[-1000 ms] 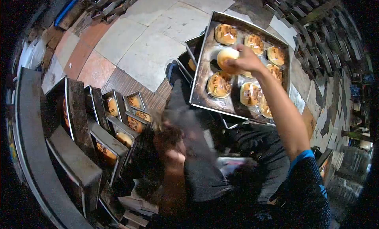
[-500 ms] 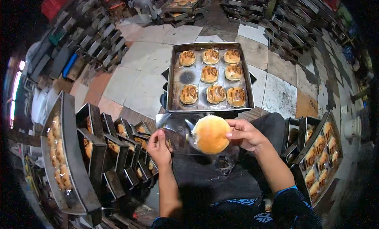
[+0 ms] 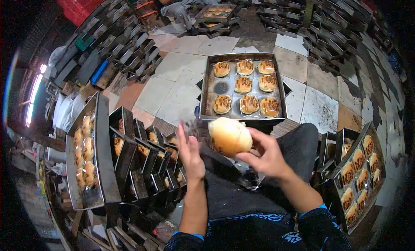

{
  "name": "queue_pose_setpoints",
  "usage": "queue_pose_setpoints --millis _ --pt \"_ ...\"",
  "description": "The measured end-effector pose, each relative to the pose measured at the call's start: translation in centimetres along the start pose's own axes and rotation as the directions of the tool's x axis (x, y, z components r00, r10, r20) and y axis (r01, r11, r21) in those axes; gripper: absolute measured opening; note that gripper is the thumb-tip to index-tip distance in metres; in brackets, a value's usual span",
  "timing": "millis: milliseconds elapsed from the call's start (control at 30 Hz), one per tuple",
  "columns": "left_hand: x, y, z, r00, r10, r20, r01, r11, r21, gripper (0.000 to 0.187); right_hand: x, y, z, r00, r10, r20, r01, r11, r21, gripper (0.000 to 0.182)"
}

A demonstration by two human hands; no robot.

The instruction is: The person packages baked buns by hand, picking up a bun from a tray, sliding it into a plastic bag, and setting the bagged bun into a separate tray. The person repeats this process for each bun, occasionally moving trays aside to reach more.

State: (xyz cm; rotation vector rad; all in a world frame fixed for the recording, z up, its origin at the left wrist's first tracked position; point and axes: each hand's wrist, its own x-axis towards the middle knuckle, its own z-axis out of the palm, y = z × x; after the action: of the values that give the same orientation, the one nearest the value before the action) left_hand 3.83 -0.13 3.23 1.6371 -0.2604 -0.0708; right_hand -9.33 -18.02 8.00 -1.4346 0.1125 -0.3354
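A round golden bun is held over my lap, with my right hand gripping its right side. Dark print shows on the bun's lower left. To the left of the bun, my left hand is raised with its fingers stretched out, touching nothing I can see. Shiny clear plastic lies below the bun. Just beyond my hands, a metal tray on the floor holds several printed buns in clear wrapping, with a dark round spot in its left column.
Stacked trays of buns stand at my left and right. Piled empty-looking tins line the back left. A seated person is at the far back, beside a stack of trays.
The bun has tilted in my right hand, and its printed side partly shows. My left hand has opened and no longer holds the plastic's edge. The view has shifted left.
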Motion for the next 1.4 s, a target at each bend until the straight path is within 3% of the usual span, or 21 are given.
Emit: queue_pose_setpoints --millis 33,100,133,167,333,433,500,600,633,700,800,833,933,967,1033,1100,1167,1233,1300,1333,1400 --pt "-1.4 3.9 3.6 0.993 -0.092 -0.075 0.043 0.871 -0.489 0.076 -0.1 -0.1 0.9 0.979 -0.202 0.035 0.203 0.932 -0.301 0.056" --pt "-1.6 4.2 3.1 0.937 -0.123 0.326 0.336 0.572 -0.748 0.083 0.5 -1.1 2.5 0.841 -0.457 0.291 0.539 0.651 -0.535 0.063" --pt "-1.2 5.2 3.2 0.931 0.027 0.363 0.305 0.487 -0.818 0.082 0.5 -1.4 3.1 0.837 -0.46 0.295 0.544 0.652 -0.528 0.063" --pt "-1.0 5.7 3.1 0.969 -0.095 0.227 0.245 0.465 -0.851 0.081 0.1 -1.5 3.7 0.823 -0.471 0.319 0.567 0.636 -0.523 0.062" --pt "-5.8 9.0 4.9 0.961 0.255 0.104 -0.126 0.745 -0.655 0.093 -1.0 -2.4 3.6 0.72 -0.615 0.321 0.663 0.475 -0.578 0.044" --pt "-3.2 10.5 2.7 0.981 0.137 0.14 0.054 0.498 -0.865 0.096 -1.1 -2.2 3.3 0.672 -0.621 0.403 0.719 0.416 -0.558 0.039" --pt "-3.7 9.8 3.3 0.979 0.05 0.197 0.127 0.608 -0.784 0.084 -0.5 -2.1 3.5 0.653 -0.609 0.45 0.731 0.353 -0.584 0.038" --pt "-5.5 7.8 7.7 0.994 0.099 -0.035 -0.104 0.887 -0.45 0.076 0.5 -3.0 4.6 0.861 -0.425 0.28 0.474 0.471 -0.744 0.045" --pt "-3.3 3.7 5.4 0.958 0.008 0.287 0.184 0.751 -0.634 0.069 -0.4 -2.6 4.5 0.944 -0.121 0.307 0.323 0.536 -0.78 0.049" --pt "-1.2 3.9 3.7 0.922 -0.169 0.347 0.383 0.521 -0.763 0.068 -0.5 -1.1 4.9 0.881 -0.389 0.27 0.455 0.537 -0.71 0.045" --pt "-0.4 4.2 1.8 0.941 -0.233 0.244 0.323 0.41 -0.853 0.07 -1.6 0.5 2.4 0.795 -0.157 0.585 0.487 0.742 -0.462 0.034" --pt "-0.7 4.3 1.6 0.946 -0.223 0.234 0.307 0.398 -0.865 0.068 -1.3 0.2 1.7 0.789 -0.047 0.613 0.325 0.878 -0.351 0.021" --pt "-1.6 3.9 3.2 0.923 -0.191 0.335 0.381 0.329 -0.864 0.067 1.1 -0.2 2.7 0.897 -0.269 0.351 0.366 0.896 -0.25 0.015" --pt "-2.1 3.8 3.8 0.933 -0.197 0.303 0.361 0.479 -0.8 0.061 1.6 0.1 3.0 0.875 -0.144 0.462 0.3 0.911 -0.284 0.015" --pt "-1.0 3.0 2.8 0.858 -0.267 0.44 0.509 0.56 -0.654 0.056 2.1 0.5 3.7 0.832 -0.228 0.505 0.406 0.871 -0.277 0.014" --pt "0.0 2.8 2.2 0.807 -0.405 0.43 0.553 0.262 -0.791 0.052 1.2 -1.1 3.4 0.746 -0.172 0.643 0.369 0.911 -0.186 0.013" --pt "1.3 2.0 -0.2 0.77 -0.241 0.591 0.63 0.138 -0.764 0.061 1.5 -2.7 1.9 0.419 -0.357 0.835 0.072 0.93 0.361 0.01" --pt "1.6 1.8 -0.9 0.821 -0.299 0.486 0.538 0.124 -0.834 0.061 1.6 -1.1 -0.1 0.308 -0.271 0.912 -0.267 0.896 0.356 0.015" --pt "1.2 1.4 -1.0 0.81 -0.316 0.493 0.543 0.09 -0.835 0.065 2.8 1.2 0.0 0.854 0.051 0.518 0.164 0.918 -0.361 0.022" --pt "0.7 1.1 -0.8 0.792 -0.327 0.515 0.588 0.183 -0.788 0.065 2.3 2.7 1.4 0.973 -0.207 0.106 0.227 0.747 -0.625 0.025" --pt "-0.9 0.5 -0.3 0.713 -0.273 0.646 0.701 0.243 -0.67 0.066 2.6 2.3 2.1 0.875 -0.477 0.081 0.408 0.636 -0.655 0.024"
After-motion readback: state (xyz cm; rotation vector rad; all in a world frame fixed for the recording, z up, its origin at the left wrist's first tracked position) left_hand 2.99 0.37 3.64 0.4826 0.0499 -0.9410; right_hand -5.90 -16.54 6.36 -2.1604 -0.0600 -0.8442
